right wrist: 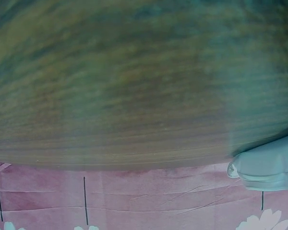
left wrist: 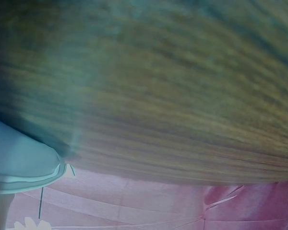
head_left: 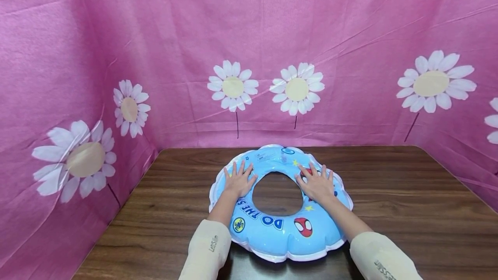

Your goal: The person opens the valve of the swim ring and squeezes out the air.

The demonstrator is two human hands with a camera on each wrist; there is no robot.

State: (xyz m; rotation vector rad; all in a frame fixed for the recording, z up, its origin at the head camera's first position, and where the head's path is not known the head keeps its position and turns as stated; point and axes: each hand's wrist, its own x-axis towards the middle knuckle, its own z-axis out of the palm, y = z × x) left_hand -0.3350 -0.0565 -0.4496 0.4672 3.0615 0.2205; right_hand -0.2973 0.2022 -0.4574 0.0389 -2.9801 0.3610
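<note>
An inflated light blue swim ring with cartoon prints, lettering and a white scalloped edge lies on the brown wooden table. My left hand rests on the ring's left side with its fingers spread. On the right side my right hand lies flat in the same way, fingers apart. Bare table shows through the ring's hole. In the left wrist view a rounded part of the ring enters at the left edge; the right wrist view has part of the ring at its right edge.
A pink cloth printed with white daisies hangs behind the table and along both sides. The table's far edge runs just beyond the ring. Light sleeves cover both forearms.
</note>
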